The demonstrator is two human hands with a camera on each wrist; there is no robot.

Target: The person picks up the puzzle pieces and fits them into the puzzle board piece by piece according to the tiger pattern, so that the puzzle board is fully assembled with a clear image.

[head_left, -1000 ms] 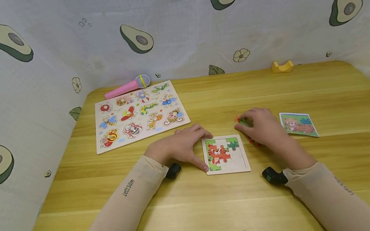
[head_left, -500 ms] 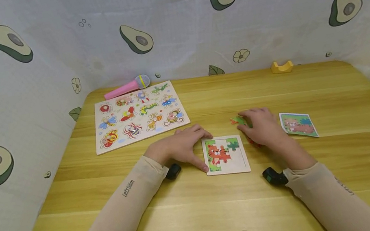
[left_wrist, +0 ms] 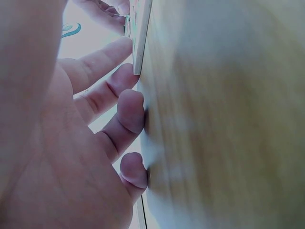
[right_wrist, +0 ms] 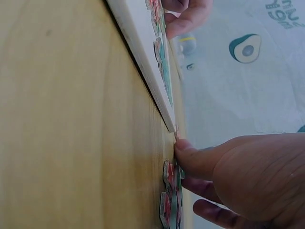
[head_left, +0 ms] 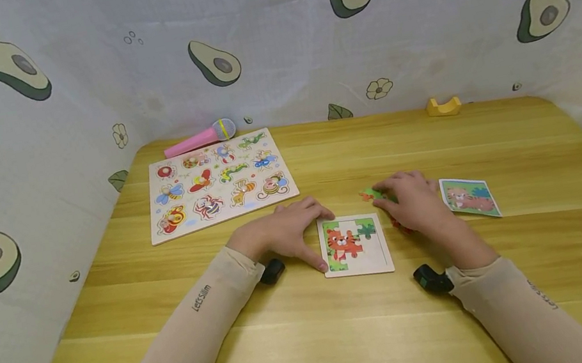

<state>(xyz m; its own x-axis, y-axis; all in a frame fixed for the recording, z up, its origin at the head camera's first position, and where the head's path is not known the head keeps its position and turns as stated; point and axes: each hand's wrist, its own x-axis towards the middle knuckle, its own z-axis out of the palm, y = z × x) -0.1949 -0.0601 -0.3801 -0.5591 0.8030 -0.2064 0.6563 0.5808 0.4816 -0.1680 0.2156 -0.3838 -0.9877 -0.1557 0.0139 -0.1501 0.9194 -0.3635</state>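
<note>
While the tiger jigsaw tray (head_left: 374,254) is lying flat just below and right of the frame's centre, the left hand (head_left: 291,231) is touching its left corners, fingers loosely spread. Right of the tray, the right hand (head_left: 413,202) is pinching a green-and-orange jigsaw piece (head_left: 369,195) between thumb and fingers; red jigsaw pieces (head_left: 400,226) are lying partly hidden beneath the palm. At right, a tiger picture card (head_left: 469,197) is resting near that hand. At upper left, an insect puzzle board (head_left: 223,187) is lying before a pink toy microphone (head_left: 193,142).

Pink microphone (head_left: 197,140) behind insect board (head_left: 223,189), yellow notched block (head_left: 444,109) farther right.
</note>
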